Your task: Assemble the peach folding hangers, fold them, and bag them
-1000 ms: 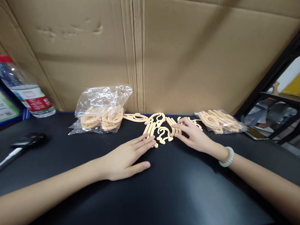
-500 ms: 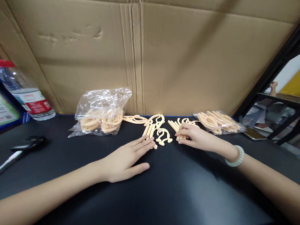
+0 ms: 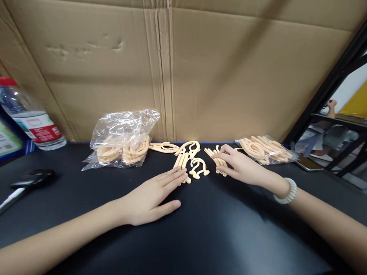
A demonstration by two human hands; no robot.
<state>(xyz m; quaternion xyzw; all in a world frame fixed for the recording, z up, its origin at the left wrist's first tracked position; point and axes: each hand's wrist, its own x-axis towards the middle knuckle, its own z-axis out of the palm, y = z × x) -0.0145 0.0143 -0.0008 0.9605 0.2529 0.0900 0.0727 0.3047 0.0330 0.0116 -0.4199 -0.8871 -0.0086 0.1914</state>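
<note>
My left hand (image 3: 153, 194) lies flat and open on the black table (image 3: 198, 242), its fingertips touching a short stack of beige plastic strips (image 3: 182, 161). Just right of them lies a beige hook piece (image 3: 198, 168). My right hand (image 3: 241, 167), with a pale bead bracelet (image 3: 285, 192) on the wrist, rests with fingers stretched over a small bundle of beige strips (image 3: 217, 159), pressing on them. More loose beige hanger parts (image 3: 171, 146) lie behind, against the cardboard.
A clear bag of beige parts (image 3: 123, 141) sits at the back left; a flatter bag (image 3: 265, 149) lies at the back right. A cardboard wall (image 3: 173, 73) closes the back. A water bottle (image 3: 27, 116) and a black mouse (image 3: 33, 177) are at the left.
My right hand has slid a bundle of strips to the right, away from the hook piece. The left hand has stayed in place.
</note>
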